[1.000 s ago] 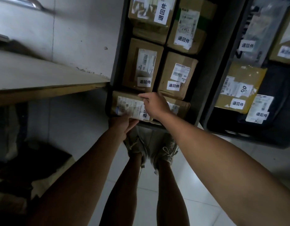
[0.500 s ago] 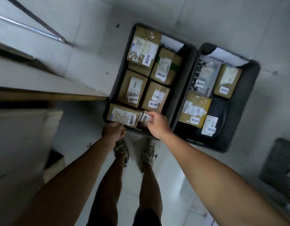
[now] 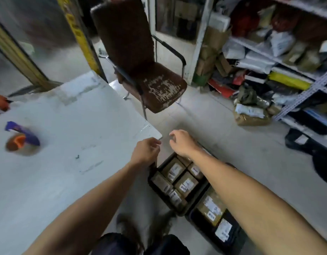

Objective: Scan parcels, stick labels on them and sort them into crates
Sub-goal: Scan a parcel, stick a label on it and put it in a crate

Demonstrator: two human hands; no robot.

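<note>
Over the near corner of the tabletop (image 3: 70, 162), both hands hang in the air with nothing in them: the left hand (image 3: 146, 150) has its fingers loosely curled just above the tabletop's edge, and the right hand (image 3: 183, 142) sits beside it, fingers drooping and relaxed, out past the corner above the floor. Down on the floor to the right, the near crate (image 3: 153, 183) is packed tight with brown parcels (image 3: 185, 184), white labels facing up, probably so each one can be read at a glance. Right alongside it, touching, the second crate (image 3: 238, 236) holds flatter parcels, also labelled. My read is that this round of sorting is done and the hands are free for the next parcel. Far left on the tabletop lies a blurred purple and orange object (image 3: 20, 137), possibly a tape dispenser; I can't tell for sure. Beyond the corner stands a worn brown chair (image 3: 140, 67), and cluttered shelves (image 3: 280, 57) of packages fill the far right.
</note>
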